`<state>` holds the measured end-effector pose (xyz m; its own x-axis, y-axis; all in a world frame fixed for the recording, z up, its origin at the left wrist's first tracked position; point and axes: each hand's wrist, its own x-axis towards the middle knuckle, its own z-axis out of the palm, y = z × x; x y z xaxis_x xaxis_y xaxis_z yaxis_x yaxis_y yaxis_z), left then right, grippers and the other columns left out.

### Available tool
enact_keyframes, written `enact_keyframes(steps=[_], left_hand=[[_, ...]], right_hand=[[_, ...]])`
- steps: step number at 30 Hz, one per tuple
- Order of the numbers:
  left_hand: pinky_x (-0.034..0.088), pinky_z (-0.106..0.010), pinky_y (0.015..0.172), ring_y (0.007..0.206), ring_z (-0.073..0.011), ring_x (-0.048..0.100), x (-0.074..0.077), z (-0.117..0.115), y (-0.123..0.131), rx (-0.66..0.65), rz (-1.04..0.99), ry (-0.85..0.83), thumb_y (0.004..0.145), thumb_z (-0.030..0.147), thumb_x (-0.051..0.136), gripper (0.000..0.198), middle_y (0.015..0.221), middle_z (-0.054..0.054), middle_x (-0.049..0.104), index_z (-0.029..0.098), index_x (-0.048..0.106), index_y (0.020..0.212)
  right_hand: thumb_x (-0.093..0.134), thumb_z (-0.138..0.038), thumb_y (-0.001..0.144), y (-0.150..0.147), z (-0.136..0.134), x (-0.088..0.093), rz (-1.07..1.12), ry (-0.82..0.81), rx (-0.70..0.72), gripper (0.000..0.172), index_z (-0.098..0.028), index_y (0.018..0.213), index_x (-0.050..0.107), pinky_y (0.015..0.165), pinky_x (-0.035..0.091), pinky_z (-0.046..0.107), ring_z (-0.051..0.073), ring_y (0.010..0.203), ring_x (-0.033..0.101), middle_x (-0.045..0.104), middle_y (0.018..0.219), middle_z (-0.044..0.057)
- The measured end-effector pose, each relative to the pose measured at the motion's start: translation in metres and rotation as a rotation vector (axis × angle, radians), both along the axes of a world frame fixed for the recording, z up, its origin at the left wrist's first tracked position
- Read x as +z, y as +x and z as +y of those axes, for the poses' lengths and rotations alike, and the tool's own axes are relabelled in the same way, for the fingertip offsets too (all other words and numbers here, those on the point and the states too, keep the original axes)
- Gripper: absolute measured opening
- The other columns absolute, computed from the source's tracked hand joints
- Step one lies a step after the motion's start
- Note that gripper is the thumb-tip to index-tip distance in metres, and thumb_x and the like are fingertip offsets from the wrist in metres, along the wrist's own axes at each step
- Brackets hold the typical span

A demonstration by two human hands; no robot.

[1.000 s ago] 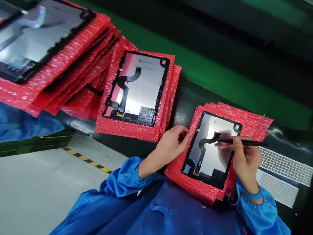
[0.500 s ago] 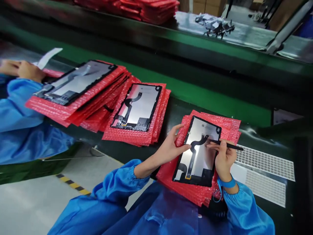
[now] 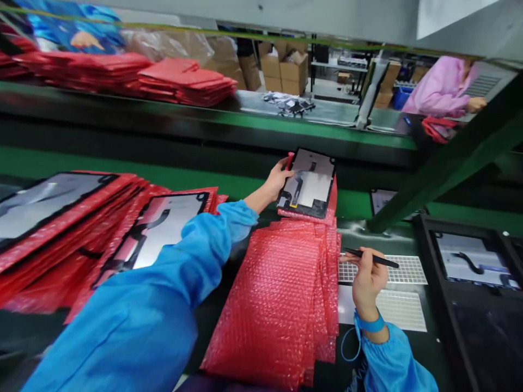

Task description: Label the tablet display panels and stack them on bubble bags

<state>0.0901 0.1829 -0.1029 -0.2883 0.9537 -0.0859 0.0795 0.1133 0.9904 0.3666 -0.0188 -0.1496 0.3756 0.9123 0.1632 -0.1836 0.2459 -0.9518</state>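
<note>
My left hand (image 3: 278, 178) is stretched forward and grips the left edge of a tablet screen panel (image 3: 308, 183), back side up with a black flex cable, on a red bubble-wrap sheet at the far end of the pile. My right hand (image 3: 366, 277) is closed on thin black tweezers (image 3: 372, 258), held over a white grid sheet (image 3: 402, 269). A stack of red bubble-wrap sheets (image 3: 278, 299) lies between my arms.
More screen panels on red bubble wrap (image 3: 157, 228) lie stacked at the left. A black tray (image 3: 469, 261) with another panel stands at the right. Beyond the green conveyor edge (image 3: 204, 122) are red stacks (image 3: 183, 81), cardboard boxes and a person in pink (image 3: 439, 90).
My left hand has carried the panel with its bubble wrap forward, away from me. My right hand came off the panel to the grid sheet. My head tilted up.
</note>
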Motion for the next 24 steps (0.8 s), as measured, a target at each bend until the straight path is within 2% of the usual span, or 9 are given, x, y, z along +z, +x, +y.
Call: enact_keyframes(steps=[3,6,9,10,12,15,18,21,24], left_hand=[[0.063,-0.038,0.085,0.092,-0.0214,0.073,-0.016,0.038,0.007,0.015,0.1,-0.045,0.096,0.026,0.07,0.059,0.116,-0.01,0.075,0.017,0.053,0.152],[0.061,-0.048,0.097,0.111,-0.0256,0.071,-0.027,0.049,0.004,0.031,0.25,-0.076,0.103,0.042,0.069,0.047,0.132,-0.012,0.069,0.018,0.061,0.142],[0.051,-0.058,0.114,0.136,-0.0324,0.059,-0.03,0.053,0.012,0.012,0.422,-0.037,0.103,0.043,0.07,0.051,0.154,-0.014,0.056,0.019,0.059,0.146],[0.047,-0.06,0.117,0.14,-0.0335,0.056,-0.03,0.056,0.022,-0.03,0.471,-0.022,0.102,0.042,0.071,0.052,0.157,-0.014,0.054,0.019,0.059,0.147],[0.045,-0.058,0.12,0.139,-0.0327,0.057,-0.032,0.062,0.054,-0.188,0.54,-0.012,0.1,0.04,0.073,0.048,0.152,-0.014,0.059,0.018,0.063,0.142],[0.052,-0.052,0.113,0.123,-0.0283,0.067,-0.039,0.075,0.124,-0.485,0.577,-0.045,0.097,0.038,0.078,0.041,0.133,-0.011,0.071,0.017,0.07,0.132],[0.057,-0.052,0.106,0.121,-0.0275,0.068,-0.043,0.09,0.183,-0.661,0.587,-0.106,0.1,0.04,0.075,0.045,0.137,-0.012,0.068,0.017,0.066,0.137],[0.061,-0.05,0.102,0.119,-0.0268,0.069,-0.039,0.108,0.209,-0.736,0.595,-0.215,0.101,0.041,0.074,0.043,0.136,-0.011,0.068,0.018,0.066,0.137],[0.062,-0.048,0.099,0.116,-0.026,0.07,-0.031,0.121,0.21,-0.736,0.588,-0.322,0.101,0.041,0.074,0.041,0.133,-0.011,0.069,0.017,0.067,0.135]], right_hand=[[0.07,-0.057,0.099,-0.002,0.002,-0.008,-0.05,-0.048,0.013,0.036,-0.021,0.1,0.063,0.058,0.066,0.035,0.023,0.055,0.078,0.078,0.068,0.002],[0.068,-0.057,0.101,-0.005,-0.001,-0.012,-0.083,-0.065,0.066,0.035,-0.022,0.1,0.064,0.065,0.067,0.036,0.023,0.059,0.079,0.08,0.072,0.004],[0.067,-0.051,0.103,-0.008,-0.005,-0.014,-0.084,-0.045,0.128,0.029,-0.023,0.1,0.065,0.066,0.066,0.035,0.021,0.063,0.08,0.081,0.079,0.004],[0.067,-0.05,0.104,-0.009,-0.007,-0.014,-0.085,-0.038,0.149,0.027,-0.023,0.101,0.065,0.066,0.065,0.034,0.021,0.064,0.08,0.081,0.08,0.003],[0.065,-0.049,0.105,-0.012,-0.01,-0.017,-0.095,-0.037,0.191,0.026,-0.023,0.101,0.066,0.064,0.064,0.033,0.02,0.064,0.079,0.08,0.08,0.003],[0.062,-0.049,0.107,-0.017,-0.016,-0.022,-0.139,-0.059,0.257,0.027,-0.023,0.101,0.068,0.066,0.063,0.034,0.02,0.064,0.079,0.08,0.08,0.003],[0.061,-0.049,0.107,-0.02,-0.02,-0.024,-0.247,-0.058,0.26,0.028,-0.023,0.101,0.071,0.071,0.063,0.036,0.021,0.069,0.078,0.08,0.084,0.004],[0.063,-0.049,0.105,-0.021,-0.02,-0.021,-0.356,-0.026,0.194,0.029,-0.024,0.095,0.073,0.073,0.061,0.036,0.022,0.074,0.077,0.079,0.082,0.004],[0.062,-0.05,0.105,-0.021,-0.018,-0.02,-0.324,-0.035,0.215,0.03,-0.023,0.095,0.071,0.068,0.06,0.035,0.021,0.068,0.077,0.078,0.077,0.003]])
